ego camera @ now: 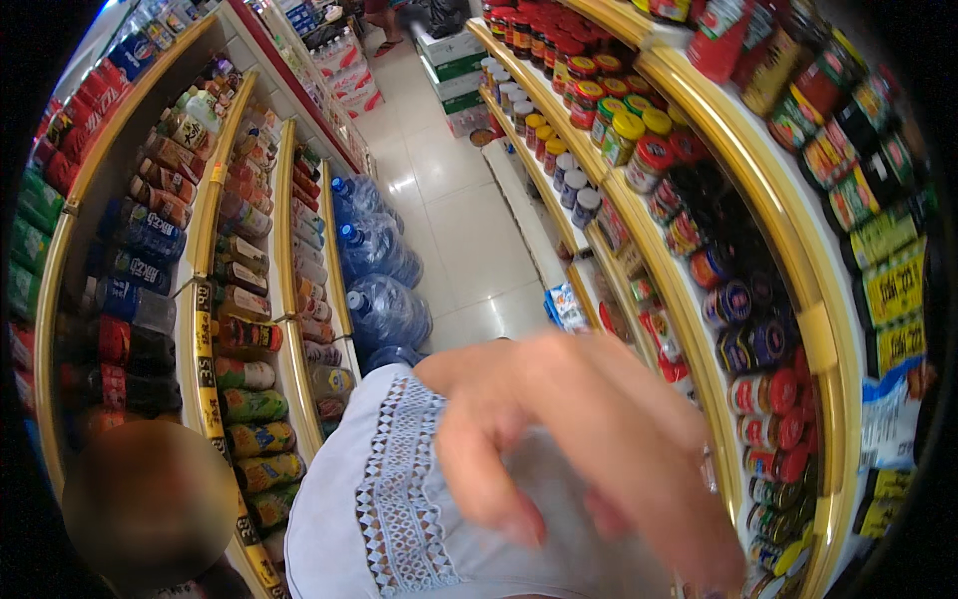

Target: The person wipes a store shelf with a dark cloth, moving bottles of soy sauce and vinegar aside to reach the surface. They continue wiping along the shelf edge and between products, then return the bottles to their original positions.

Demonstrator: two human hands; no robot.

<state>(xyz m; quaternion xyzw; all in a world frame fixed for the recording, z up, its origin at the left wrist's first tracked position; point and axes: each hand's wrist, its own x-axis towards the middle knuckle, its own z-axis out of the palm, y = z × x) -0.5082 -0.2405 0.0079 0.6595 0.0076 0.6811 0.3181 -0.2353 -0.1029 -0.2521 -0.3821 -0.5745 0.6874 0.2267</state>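
One large, blurred hand, which looks like my left hand [554,419], is close to the camera at the lower centre. Its fingers bend downward, with a gap between thumb and fingers, and no object shows in it. Behind and beside it is a pale blue garment [329,479] with a band of openwork lace. My right hand is out of view. Beyond the hand, large blue water bottles [389,307] in plastic wrap stand on the floor by the left shelves. A blue and white packet [566,305] lies by the foot of the right shelves.
Drink bottles fill the left shelf unit [196,247]; jars fill the curved right shelves [658,232]. A tiled aisle [456,210] runs between them. Stacked cartons [453,71] and boxed bottles [350,82] stand at its far end, near a person's legs [388,30]. A blurred patch covers the lower left.
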